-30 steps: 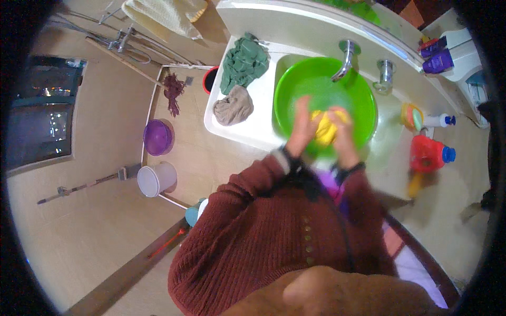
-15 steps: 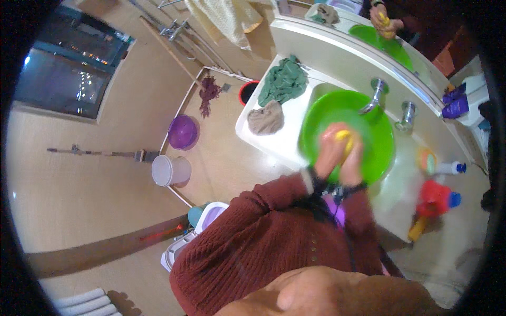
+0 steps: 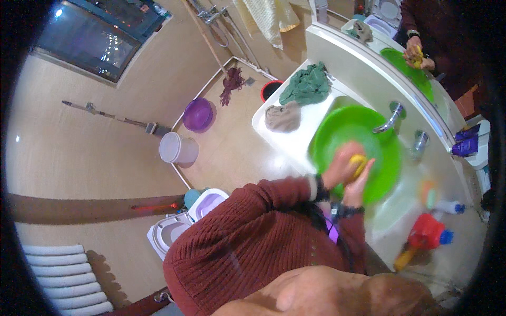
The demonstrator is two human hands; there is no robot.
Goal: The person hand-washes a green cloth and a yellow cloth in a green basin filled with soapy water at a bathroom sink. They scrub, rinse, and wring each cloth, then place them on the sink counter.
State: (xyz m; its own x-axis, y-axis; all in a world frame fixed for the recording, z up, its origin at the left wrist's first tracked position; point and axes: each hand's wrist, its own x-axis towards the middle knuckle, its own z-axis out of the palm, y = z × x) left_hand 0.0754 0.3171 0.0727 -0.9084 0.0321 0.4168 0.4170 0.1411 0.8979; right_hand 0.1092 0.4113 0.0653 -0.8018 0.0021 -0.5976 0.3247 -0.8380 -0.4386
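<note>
Over a bright green basin set in the white sink, my two hands are pressed together around a small, wet-looking yellow cloth. My left hand wraps it from the left, a little blurred. My right hand cups it from the right with the fingers pointing up. Only part of the cloth shows between my fingers. Water with pale suds fills the basin. The wall mirror repeats both hands and the yellow bundle.
A crumpled green garment and a grey-brown cloth lie on the counter left of the basin. A chrome faucet reaches over the rim. On the right are a red bottle with a blue cap and a white bottle.
The whole view has swung, so the surroundings sit differently in the picture. My hands stay together on the yellow cloth, with the fingers shifted around it.
</note>
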